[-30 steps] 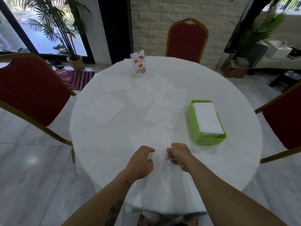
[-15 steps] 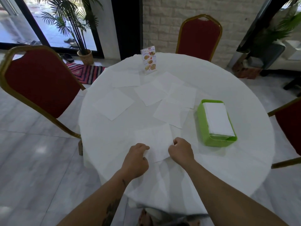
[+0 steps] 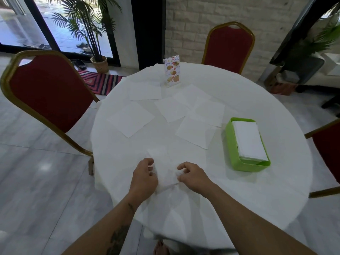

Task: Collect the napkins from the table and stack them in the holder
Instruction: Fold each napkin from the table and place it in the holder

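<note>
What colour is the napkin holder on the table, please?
Bright green, seen clearly in the head view: napkin holder.

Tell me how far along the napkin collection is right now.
Done: the green holder already has a white stack in it. In hand: the left hand and right hand are pinching the nearest napkin, which seems to be getting folded, at the table's near edge. Left: about six loose napkins still lie flat mid-table, in front of the menu stand.
</note>
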A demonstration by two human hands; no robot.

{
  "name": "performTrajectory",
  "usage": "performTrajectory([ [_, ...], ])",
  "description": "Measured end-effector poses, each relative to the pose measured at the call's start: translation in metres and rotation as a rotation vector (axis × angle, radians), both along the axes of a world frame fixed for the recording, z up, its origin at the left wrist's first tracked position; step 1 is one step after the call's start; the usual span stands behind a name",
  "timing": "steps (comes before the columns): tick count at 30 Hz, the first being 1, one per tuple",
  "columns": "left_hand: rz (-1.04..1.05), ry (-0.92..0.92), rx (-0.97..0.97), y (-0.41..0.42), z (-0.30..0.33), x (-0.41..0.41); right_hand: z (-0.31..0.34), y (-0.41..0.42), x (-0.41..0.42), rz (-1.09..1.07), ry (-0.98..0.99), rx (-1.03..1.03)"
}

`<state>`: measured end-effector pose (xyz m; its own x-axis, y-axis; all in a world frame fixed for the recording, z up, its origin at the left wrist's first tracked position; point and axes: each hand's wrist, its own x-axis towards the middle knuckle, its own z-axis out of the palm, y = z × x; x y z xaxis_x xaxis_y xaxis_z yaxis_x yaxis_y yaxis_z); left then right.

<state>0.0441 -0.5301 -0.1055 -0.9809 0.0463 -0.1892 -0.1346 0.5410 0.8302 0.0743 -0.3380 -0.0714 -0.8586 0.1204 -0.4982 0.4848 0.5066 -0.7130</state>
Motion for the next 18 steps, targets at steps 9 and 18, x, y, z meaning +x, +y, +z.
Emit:
performTrajectory([
  [9,-0.090,0.080,-0.355,-0.009,-0.001,0.008,-0.002,-0.012,-0.007,-0.081,-0.048,0.063],
  [18,-0.468,0.080,-0.632,-0.014,-0.002,0.019,-0.003,-0.026,-0.016,-0.233,-0.189,-0.243],
])
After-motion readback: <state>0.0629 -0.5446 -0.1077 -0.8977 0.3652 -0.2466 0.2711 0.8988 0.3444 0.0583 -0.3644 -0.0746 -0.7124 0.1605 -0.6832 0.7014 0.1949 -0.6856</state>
